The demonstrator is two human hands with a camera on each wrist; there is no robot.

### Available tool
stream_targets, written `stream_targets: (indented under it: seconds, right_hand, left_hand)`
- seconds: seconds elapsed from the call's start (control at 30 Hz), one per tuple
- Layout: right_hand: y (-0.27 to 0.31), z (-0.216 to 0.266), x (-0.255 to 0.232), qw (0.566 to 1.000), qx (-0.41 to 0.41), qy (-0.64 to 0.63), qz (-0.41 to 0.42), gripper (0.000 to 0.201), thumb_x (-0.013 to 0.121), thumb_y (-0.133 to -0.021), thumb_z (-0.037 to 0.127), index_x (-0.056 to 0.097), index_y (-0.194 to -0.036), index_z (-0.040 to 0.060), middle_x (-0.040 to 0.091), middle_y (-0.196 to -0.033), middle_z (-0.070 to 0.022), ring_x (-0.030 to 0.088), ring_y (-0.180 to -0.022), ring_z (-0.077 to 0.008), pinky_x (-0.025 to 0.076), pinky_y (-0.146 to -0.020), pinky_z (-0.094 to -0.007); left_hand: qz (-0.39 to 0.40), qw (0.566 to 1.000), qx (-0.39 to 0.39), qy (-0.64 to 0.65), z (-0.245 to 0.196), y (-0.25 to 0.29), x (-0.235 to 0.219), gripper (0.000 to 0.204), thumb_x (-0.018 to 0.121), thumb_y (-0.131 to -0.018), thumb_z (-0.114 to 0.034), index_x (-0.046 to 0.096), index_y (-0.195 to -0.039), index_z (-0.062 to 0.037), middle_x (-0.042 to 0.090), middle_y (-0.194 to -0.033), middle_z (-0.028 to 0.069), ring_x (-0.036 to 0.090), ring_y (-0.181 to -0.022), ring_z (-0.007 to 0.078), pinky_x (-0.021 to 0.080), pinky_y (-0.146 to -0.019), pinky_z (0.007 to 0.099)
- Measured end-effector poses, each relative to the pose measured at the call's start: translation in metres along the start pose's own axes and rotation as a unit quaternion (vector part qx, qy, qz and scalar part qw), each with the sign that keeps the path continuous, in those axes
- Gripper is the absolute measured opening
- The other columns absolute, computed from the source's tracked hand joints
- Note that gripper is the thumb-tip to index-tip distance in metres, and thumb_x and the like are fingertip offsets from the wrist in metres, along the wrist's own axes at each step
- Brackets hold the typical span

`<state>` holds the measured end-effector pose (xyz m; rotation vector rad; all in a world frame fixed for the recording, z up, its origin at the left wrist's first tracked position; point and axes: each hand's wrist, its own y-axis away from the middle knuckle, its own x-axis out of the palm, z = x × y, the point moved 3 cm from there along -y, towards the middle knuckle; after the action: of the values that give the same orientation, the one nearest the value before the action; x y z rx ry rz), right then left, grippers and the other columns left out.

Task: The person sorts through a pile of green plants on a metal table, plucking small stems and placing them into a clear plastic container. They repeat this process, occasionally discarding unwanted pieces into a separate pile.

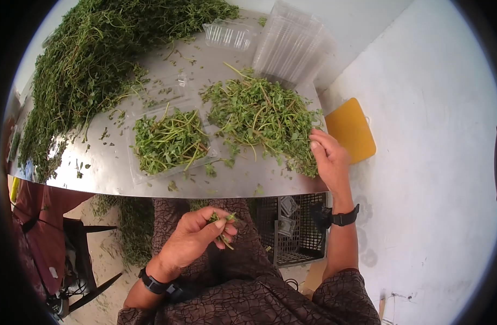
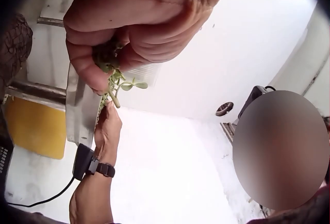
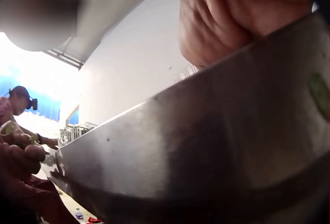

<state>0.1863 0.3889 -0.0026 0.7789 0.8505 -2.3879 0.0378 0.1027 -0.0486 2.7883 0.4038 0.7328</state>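
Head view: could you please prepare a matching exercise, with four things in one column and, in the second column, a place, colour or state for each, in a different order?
Things:
1. left hand
2. right hand
3. flat board
4. stacked containers

Places, colours or states:
A. transparent, on the far side of the metal table
B. pinching some green stems
C. yellow, beyond the table's edge
D. at the edge of the smaller heap of loose greens

Right pairs: 1-B, 2-D, 3-C, 4-A
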Motion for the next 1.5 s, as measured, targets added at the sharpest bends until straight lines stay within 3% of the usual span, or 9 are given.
stream_targets:
  seconds: [0.37, 0.57, 0.9, 1.13, 1.3, 1.5]
  right_hand:
    - [-0.001, 0.013, 0.012, 0.996, -0.035, -0.039, 0.068, 0.029, 0.073, -0.084, 0.012, 0.068, -0.109, -0.0009, 0.065, -0.124, -0.0156, 0.056, -0.123, -0.0304, 0.043, -0.104, -0.04]
    - [0.005, 0.016, 0.011, 0.99, -0.034, -0.09, 0.102, 0.023, 0.073, -0.081, 0.008, 0.069, -0.102, -0.0016, 0.068, -0.117, -0.0133, 0.057, -0.12, -0.0291, 0.044, -0.102, -0.0409]
    - [0.03, 0.043, 0.013, 0.971, -0.11, -0.111, 0.178, 0.017, 0.066, -0.073, -0.002, 0.068, -0.09, 0.0013, 0.07, -0.109, -0.0112, 0.061, -0.114, -0.031, 0.042, -0.106, -0.0464]
    - [0.058, 0.06, 0.015, 0.961, -0.158, -0.116, 0.194, 0.025, 0.068, -0.067, -0.005, 0.066, -0.091, 0.0042, 0.069, -0.106, -0.0108, 0.063, -0.107, -0.0321, 0.039, -0.109, -0.0487]
    - [0.076, 0.073, 0.013, 0.955, -0.18, -0.074, 0.223, 0.021, 0.07, -0.07, -0.002, 0.07, -0.09, 0.0055, 0.069, -0.112, -0.0091, 0.058, -0.117, -0.0298, 0.038, -0.11, -0.0505]
    - [0.088, 0.083, 0.012, 0.943, -0.21, -0.078, 0.245, 0.012, 0.072, -0.072, -0.001, 0.071, -0.083, 0.0023, 0.071, -0.109, -0.0096, 0.059, -0.116, -0.0296, 0.041, -0.108, -0.0501]
  left_hand:
    - [0.007, 1.0, 0.004, -0.012, 0.003, -0.001, 0.005, 0.018, 0.052, -0.102, -0.014, 0.062, -0.113, -0.004, 0.07, -0.097, 0.0082, 0.066, -0.084, 0.0142, 0.055, -0.071, 0.0288]
    - [0.011, 1.0, 0.002, 0.01, 0.004, -0.001, 0.003, 0.02, 0.051, -0.103, -0.013, 0.061, -0.115, -0.0013, 0.069, -0.099, 0.0071, 0.065, -0.084, 0.0126, 0.054, -0.07, 0.0261]
    - [0.011, 1.0, -0.003, 0.003, 0.005, -0.003, 0.001, 0.021, 0.051, -0.103, -0.014, 0.061, -0.116, -0.0016, 0.069, -0.098, 0.0063, 0.065, -0.083, 0.012, 0.053, -0.07, 0.0258]
    - [-0.004, 1.0, -0.011, 0.011, 0.005, 0.002, 0.001, 0.02, 0.05, -0.103, -0.013, 0.061, -0.115, -0.0016, 0.069, -0.098, 0.0069, 0.065, -0.084, 0.0122, 0.053, -0.069, 0.0257]
    - [-0.005, 1.0, -0.012, 0.012, 0.005, 0.004, -0.001, 0.02, 0.051, -0.103, -0.014, 0.06, -0.115, -0.0017, 0.069, -0.098, 0.0074, 0.065, -0.084, 0.0128, 0.053, -0.07, 0.026]
    - [-0.004, 1.0, -0.012, 0.005, 0.004, 0.004, -0.001, 0.02, 0.051, -0.102, -0.013, 0.06, -0.116, -0.002, 0.069, -0.098, 0.0083, 0.066, -0.084, 0.0135, 0.054, -0.071, 0.027]
